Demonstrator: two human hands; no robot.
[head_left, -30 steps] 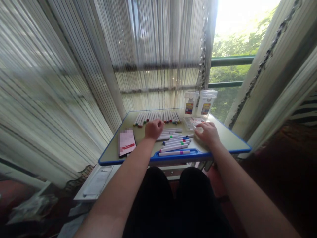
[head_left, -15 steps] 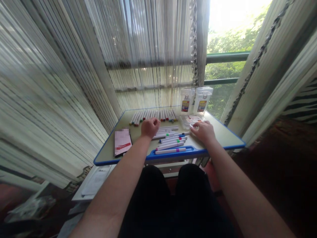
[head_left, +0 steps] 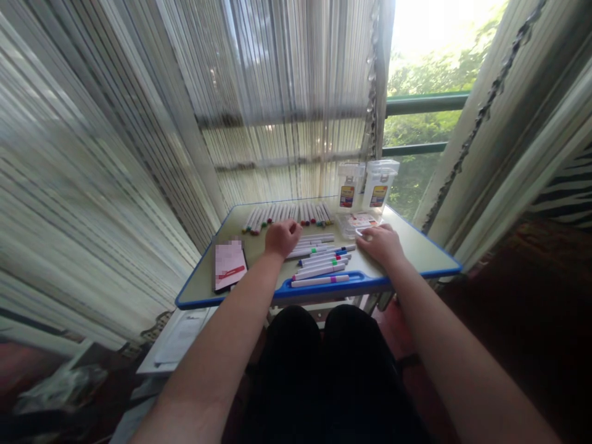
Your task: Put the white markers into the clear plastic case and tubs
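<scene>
2 hands over the worktop (head_left: 416, 259), well apart, with loose pens (head_left: 321, 261) between them. Right hand (head_left: 380, 243): fingers curled, apparently gripping a slim white pen (head_left: 364, 232) between thumb and fingers; fingers partly hide it. Left hand (head_left: 283, 238): curled into a loose fist; cannot tell whether anything sits inside.

Key relation: the white pen lies at the fingertip side of the right hand, just in front of the flat clear box (head_left: 345, 226). Its long axis runs mostly side to side, right end slanting slightly away from the person. Right hand is clearly nearer to it; left hand is off to the left, at about the same depth on the worktop.

Loose pens: long axes also near side to side, roughly in line with the white pen, most angled a little. The farther pens of this group start just beside the left hand. 1 more pen with a purple band (head_left: 319, 282) lies in the blue groove at the near edge.

Beyond the left hand, a row of pens (head_left: 287, 214) points away from the person, coloured ends near. 2 upright clear boxes (head_left: 382, 185) stand behind the flat box.
</scene>
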